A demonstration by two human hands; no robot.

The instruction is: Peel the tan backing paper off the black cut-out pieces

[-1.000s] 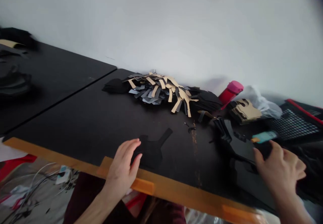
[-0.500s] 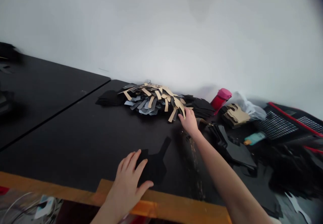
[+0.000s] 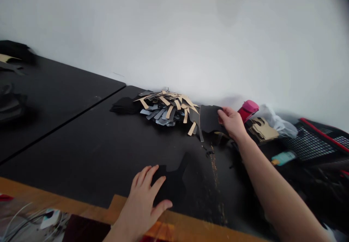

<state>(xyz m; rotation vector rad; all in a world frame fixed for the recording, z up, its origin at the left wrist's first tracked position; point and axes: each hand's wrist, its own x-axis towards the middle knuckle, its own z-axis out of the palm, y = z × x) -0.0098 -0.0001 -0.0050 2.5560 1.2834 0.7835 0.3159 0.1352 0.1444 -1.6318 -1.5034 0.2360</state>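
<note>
nearest, just past the wooden strip [image 3: 84, 211] along the table's front edge, the left hand [image 3: 144, 194] lies with fingers spread, gripping nothing; its fingertips reach over the left side of a black cut piece [image 3: 172, 183] lying on the dark table [image 3: 122, 143]. whether they press on it or only rest there, i cannot tell. to steady the piece well, flat fingers and light, even weight would do best, leaving its narrow arm, which points away, free of creases.

farther out, small dark scraps [image 3: 209, 152] lie beside a worn streak; a sheet laid down here is best kept off them.

beyond, the right hand [image 3: 231, 122] pinches the right edge of a dark panel [image 3: 209, 119] between thumb and fingers. the panel's left edge meets the heap of tan and grey pieces [image 3: 166, 107] (a loose, overlapping lot, apt to snag). so i'd lift that edge clear first and check that only one layer is in the pinch, since the view doesn't show how many there are, then draw it away level.
</note>
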